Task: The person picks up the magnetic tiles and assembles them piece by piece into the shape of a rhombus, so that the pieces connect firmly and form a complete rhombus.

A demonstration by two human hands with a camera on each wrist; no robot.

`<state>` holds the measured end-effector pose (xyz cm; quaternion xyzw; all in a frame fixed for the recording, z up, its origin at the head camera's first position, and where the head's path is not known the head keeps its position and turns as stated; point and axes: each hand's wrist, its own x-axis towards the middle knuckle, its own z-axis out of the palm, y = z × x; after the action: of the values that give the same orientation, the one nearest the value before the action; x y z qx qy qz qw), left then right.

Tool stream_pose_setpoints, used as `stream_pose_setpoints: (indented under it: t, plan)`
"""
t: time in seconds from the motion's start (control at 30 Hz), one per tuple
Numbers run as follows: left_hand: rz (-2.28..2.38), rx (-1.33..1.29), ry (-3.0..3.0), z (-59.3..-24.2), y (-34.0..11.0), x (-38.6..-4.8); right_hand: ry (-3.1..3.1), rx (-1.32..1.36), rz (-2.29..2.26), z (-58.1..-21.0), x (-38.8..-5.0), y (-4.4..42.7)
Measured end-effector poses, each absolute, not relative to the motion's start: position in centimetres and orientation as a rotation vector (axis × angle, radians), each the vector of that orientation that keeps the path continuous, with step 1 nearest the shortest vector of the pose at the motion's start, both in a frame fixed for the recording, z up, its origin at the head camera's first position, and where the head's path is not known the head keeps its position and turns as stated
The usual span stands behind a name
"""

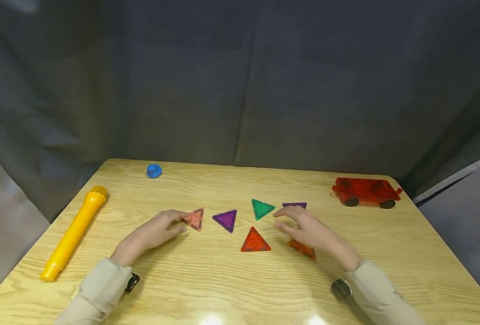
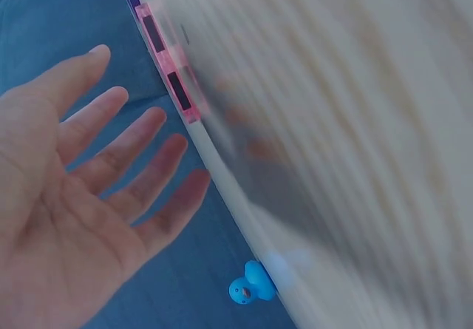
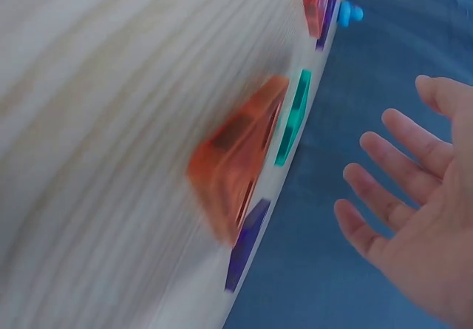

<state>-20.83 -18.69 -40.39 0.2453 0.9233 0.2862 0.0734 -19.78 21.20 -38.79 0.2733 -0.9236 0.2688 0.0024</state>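
Observation:
In the head view my left hand (image 1: 159, 232) hovers at the pink triangle tile (image 1: 195, 219), fingers spread; the left wrist view shows a gap between fingers and tile. My right hand (image 1: 309, 228), holding nothing, is over the table between a partly covered purple tile (image 1: 294, 205) and an orange tile (image 1: 302, 249). That orange tile looks tilted in the right wrist view. Between the hands lie a second purple triangle (image 1: 225, 220), a green triangle (image 1: 262, 209) and a red triangle (image 1: 256, 240).
A yellow tube-shaped object (image 1: 74, 232) lies along the left side of the wooden table (image 1: 207, 289). A blue duck (image 1: 154, 171) sits near the back left edge, and a red wheeled car (image 1: 366, 191) stands at the back right. Dark curtain (image 1: 240, 81) hangs behind.

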Motion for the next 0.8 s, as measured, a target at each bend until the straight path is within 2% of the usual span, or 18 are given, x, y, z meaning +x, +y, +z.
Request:
stream_pose_setpoints:
  t: [0.8]
  plan:
    - [0.755, 0.667, 2.721, -40.1, -18.0, -20.6, -3.059, 1.234, 0.707, -40.1, -20.7, 13.8]
